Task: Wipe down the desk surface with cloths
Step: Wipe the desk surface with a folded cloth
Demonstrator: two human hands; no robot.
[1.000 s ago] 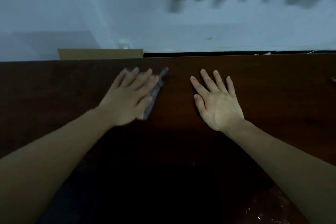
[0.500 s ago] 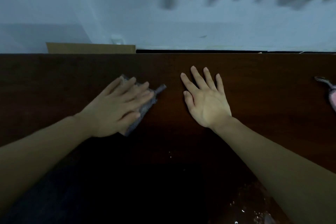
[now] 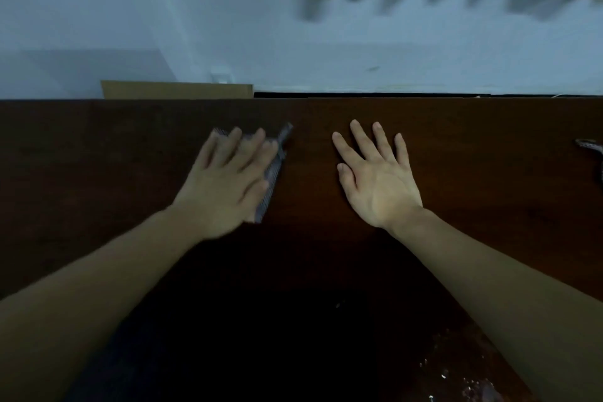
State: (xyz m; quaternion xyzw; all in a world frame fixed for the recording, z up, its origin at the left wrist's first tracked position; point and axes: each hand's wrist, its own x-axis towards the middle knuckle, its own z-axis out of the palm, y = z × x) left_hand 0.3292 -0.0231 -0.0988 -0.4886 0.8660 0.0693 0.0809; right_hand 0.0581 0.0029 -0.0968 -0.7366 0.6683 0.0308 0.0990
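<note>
The left hand lies flat with straight fingers pressing a grey checked cloth onto the dark wooden desk, the cloth showing past the fingertips and along the thumb side. The right hand rests just beside it, palm down on bare wood, fingers spread and holding nothing; a second cloth lies at the desk's far right edge
</note>
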